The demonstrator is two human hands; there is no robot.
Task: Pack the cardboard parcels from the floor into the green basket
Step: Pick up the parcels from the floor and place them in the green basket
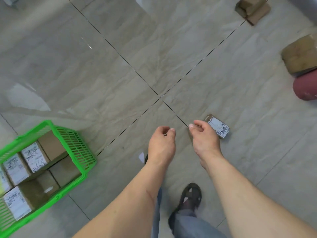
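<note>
A small box (pixel 218 126) with a white label lies on the grey floor (pixel 120 74), just past the right hand (pixel 205 140). The hand hides part of the box, and I cannot tell if they touch. The right hand's fingers are loosely curled and hold nothing. The left hand (pixel 162 145) hangs near it, to the left, also loosely curled and holding nothing.

The basket (pixel 84 162) stands on the floor at the lower left, well apart from the small box. Boxes (pixel 34 157) fill it, packed side by side, some with white labels on top.

Two more brown boxes lie far off: one at the top right (pixel 252 9) and one at the right edge (pixel 300 55). A dark red round thing (pixel 305 88) sits just below that one.

A foot in a dark sandal (pixel 191 196) stands on the floor between the arms, with a blue trouser leg (pixel 192 224) above it.
</note>
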